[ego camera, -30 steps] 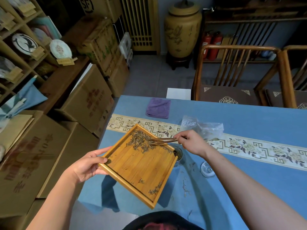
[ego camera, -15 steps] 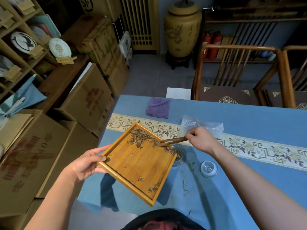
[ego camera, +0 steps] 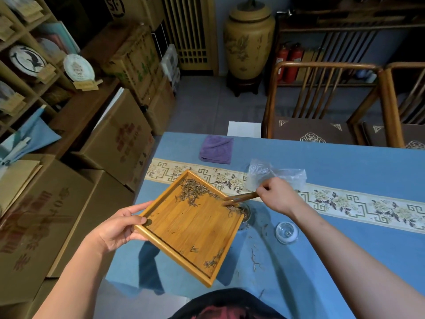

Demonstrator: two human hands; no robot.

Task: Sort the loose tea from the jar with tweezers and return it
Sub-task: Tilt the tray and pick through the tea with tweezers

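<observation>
the loose tea (ego camera: 192, 192) sits mostly in a dark heap at the far corner of the bamboo tray (ego camera: 193, 229), with a thin trail running along the tray's right-hand edge toward the jar (ego camera: 246, 211). a smaller clump lies in the tray's near corner, and a few stray leaves are scattered on the blue tablecloth (ego camera: 345, 261) just beyond the tray's lower right side. the tray is lifted off the table and tilted, one corner pointing away, its right corner sitting over the mouth of the glass jar, which is largely hidden behind the rim. some tea shows right at that mouth.

the left hand (ego camera: 117, 229) grips the tray's left corner, thumb pressed on top of the rim, fingers curled beneath. the right hand (ego camera: 277, 195) is closed around wooden tweezers (ego camera: 240, 199), pinching them near their back end, and the tips reach in over the tray's right edge by the trailing leaves. whether the tips hold any leaf cannot be told.

just right of the jar, a glass lid (ego camera: 286, 232) rests on the cloth. behind the right hand lies a crumpled clear plastic bag (ego camera: 276, 173) on the patterned runner (ego camera: 368, 203). a folded purple cloth (ego camera: 216, 149) lies near the table's far edge. cardboard boxes (ego camera: 115, 139) stand on the floor to the left, and a wooden chair (ego camera: 322, 100) faces the table's far side.
</observation>
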